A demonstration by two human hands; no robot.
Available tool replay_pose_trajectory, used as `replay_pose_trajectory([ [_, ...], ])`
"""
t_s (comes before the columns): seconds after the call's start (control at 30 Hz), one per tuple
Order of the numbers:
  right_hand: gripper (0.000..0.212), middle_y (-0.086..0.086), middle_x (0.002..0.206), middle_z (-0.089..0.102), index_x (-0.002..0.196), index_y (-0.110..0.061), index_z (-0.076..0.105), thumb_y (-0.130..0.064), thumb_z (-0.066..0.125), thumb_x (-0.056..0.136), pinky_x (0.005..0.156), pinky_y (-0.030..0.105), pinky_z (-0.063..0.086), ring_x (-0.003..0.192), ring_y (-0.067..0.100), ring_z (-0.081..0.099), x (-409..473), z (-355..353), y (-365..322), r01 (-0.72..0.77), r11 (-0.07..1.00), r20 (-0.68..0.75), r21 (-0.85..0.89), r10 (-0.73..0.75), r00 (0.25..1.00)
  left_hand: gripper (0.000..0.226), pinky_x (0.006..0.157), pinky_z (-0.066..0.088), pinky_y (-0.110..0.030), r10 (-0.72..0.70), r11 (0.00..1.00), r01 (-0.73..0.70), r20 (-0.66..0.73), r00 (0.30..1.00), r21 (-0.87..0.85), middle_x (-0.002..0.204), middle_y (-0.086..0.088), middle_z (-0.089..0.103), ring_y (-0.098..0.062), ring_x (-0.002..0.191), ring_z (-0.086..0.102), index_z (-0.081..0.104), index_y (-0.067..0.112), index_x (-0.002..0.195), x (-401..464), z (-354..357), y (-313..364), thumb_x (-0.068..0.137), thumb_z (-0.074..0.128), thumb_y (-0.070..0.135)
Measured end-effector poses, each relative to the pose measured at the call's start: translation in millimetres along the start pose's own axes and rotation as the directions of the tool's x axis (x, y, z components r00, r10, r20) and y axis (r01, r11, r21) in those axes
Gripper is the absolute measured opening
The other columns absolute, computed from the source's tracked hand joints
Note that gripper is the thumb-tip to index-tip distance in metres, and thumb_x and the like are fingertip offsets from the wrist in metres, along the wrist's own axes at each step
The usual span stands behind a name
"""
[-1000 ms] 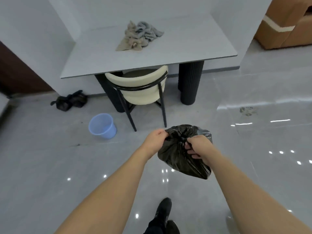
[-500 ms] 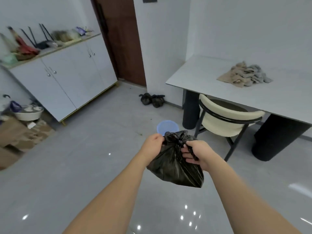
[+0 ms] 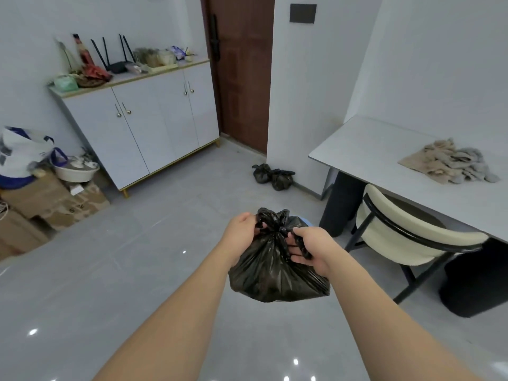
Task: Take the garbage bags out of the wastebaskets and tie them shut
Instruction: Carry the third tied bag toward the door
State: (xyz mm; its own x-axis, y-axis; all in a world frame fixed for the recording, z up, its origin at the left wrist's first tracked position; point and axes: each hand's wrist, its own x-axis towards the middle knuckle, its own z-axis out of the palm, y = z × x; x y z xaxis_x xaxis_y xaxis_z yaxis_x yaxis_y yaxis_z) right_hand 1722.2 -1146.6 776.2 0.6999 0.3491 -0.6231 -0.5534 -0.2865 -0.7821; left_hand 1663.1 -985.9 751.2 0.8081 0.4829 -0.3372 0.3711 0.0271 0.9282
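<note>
We hold a black garbage bag (image 3: pixel 275 270) in mid-air above the floor.
Our left hand (image 3: pixel 242 229) and right hand (image 3: pixel 309 247) each pinch its gathered neck; 2 tied bags (image 3: pixel 272 174) lie at 12 o'clock.

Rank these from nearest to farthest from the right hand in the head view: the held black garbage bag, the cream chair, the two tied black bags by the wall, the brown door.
1. Black garbage bag, in the right hand.
2. Cream chair, to its right.
3. Two tied black bags, ahead by the wall.
4. Brown door, farthest back.
</note>
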Motion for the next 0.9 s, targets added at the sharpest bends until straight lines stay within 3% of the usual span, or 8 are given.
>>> replay_pose_trajectory([
  [0.07,0.027,0.003,0.08,0.064,0.082,-0.015,0.061,-0.027,0.043,0.098,0.072,0.032,0.051,0.075,0.021,0.059,15,2,-8,-0.015,1.0,0.01,0.021,0.015,1.0,0.025,0.065,0.046,-0.034,-0.003,1.0,0.003,0.015,1.0,0.002,0.091,-0.001,0.075,-0.018,0.09,0.07,0.066,0.02,0.082,19,0,7,0.09,0.043,0.028],
  [0.2,0.028,0.003,0.08,0.065,0.085,-0.015,0.061,-0.028,0.041,0.1,0.075,0.033,0.051,0.076,0.021,0.06,53,0,-31,-0.032,0.996,0.011,0.081,0.031,0.999,0.025,0.084,0.052,-0.041,-0.002,1.0,0.003,0.048,0.999,-0.017,0.091,-0.006,0.075,-0.022,0.089,0.071,0.067,0.014,0.085,68,6,22,0.092,0.045,0.023],
  [0.4,0.023,0.007,0.09,0.063,0.088,-0.013,0.063,-0.024,0.045,0.097,0.093,0.037,0.049,0.086,0.023,0.052,136,-12,-84,-0.016,0.994,-0.037,0.108,0.021,0.999,0.025,0.062,0.046,-0.027,-0.007,1.0,0.005,0.096,0.995,0.022,0.094,-0.002,0.075,-0.013,0.083,0.071,0.064,0.018,0.088,159,21,56,0.096,0.042,0.026],
  [0.57,0.025,0.002,0.08,0.068,0.084,-0.014,0.068,-0.026,0.049,0.096,0.074,0.031,0.052,0.082,0.021,0.059,201,-19,-144,0.009,0.996,-0.071,0.094,-0.002,0.997,0.025,0.058,0.041,-0.025,0.006,0.998,-0.012,0.085,0.996,0.068,0.093,0.001,0.074,-0.006,0.075,0.066,0.062,0.021,0.084,233,26,101,0.096,0.04,0.025],
  [0.73,0.025,0.005,0.075,0.06,0.078,-0.013,0.062,-0.021,0.047,0.095,0.057,0.026,0.036,0.063,0.017,0.047,263,-8,-200,0.056,0.99,-0.085,0.13,-0.045,0.995,0.025,0.058,0.041,-0.023,0.004,0.998,-0.012,0.109,0.994,0.068,0.096,0.004,0.073,-0.005,0.08,0.067,0.061,0.025,0.089,308,16,131,0.099,0.038,0.028],
  [0.8,0.024,0.008,0.081,0.058,0.079,-0.013,0.062,-0.02,0.046,0.095,0.062,0.029,0.044,0.067,0.021,0.048,290,0,-220,0.071,0.988,-0.073,0.136,-0.062,0.995,0.025,0.058,0.042,-0.021,0.008,0.998,-0.016,0.117,0.993,0.068,0.095,0.006,0.073,-0.002,0.076,0.068,0.062,0.025,0.089,342,8,141,0.099,0.039,0.029],
  [0.87,0.022,0.009,0.085,0.058,0.081,-0.012,0.061,-0.018,0.045,0.095,0.08,0.041,0.054,0.076,0.024,0.048,319,9,-241,0.086,0.987,-0.074,0.135,-0.076,0.994,0.025,0.059,0.043,-0.021,0.018,0.997,-0.029,0.13,0.991,0.076,0.095,0.006,0.074,-0.001,0.073,0.068,0.062,0.025,0.088,380,0,150,0.099,0.039,0.029],
  [0.9,0.022,0.009,0.084,0.057,0.081,-0.012,0.06,-0.017,0.044,0.096,0.077,0.041,0.054,0.074,0.024,0.048,333,14,-251,0.098,0.985,-0.077,0.139,-0.088,0.993,0.025,0.061,0.043,-0.022,0.022,0.996,-0.034,0.138,0.99,0.082,0.097,0.004,0.074,-0.003,0.075,0.068,0.062,0.024,0.088,401,-4,155,0.099,0.039,0.029],
])
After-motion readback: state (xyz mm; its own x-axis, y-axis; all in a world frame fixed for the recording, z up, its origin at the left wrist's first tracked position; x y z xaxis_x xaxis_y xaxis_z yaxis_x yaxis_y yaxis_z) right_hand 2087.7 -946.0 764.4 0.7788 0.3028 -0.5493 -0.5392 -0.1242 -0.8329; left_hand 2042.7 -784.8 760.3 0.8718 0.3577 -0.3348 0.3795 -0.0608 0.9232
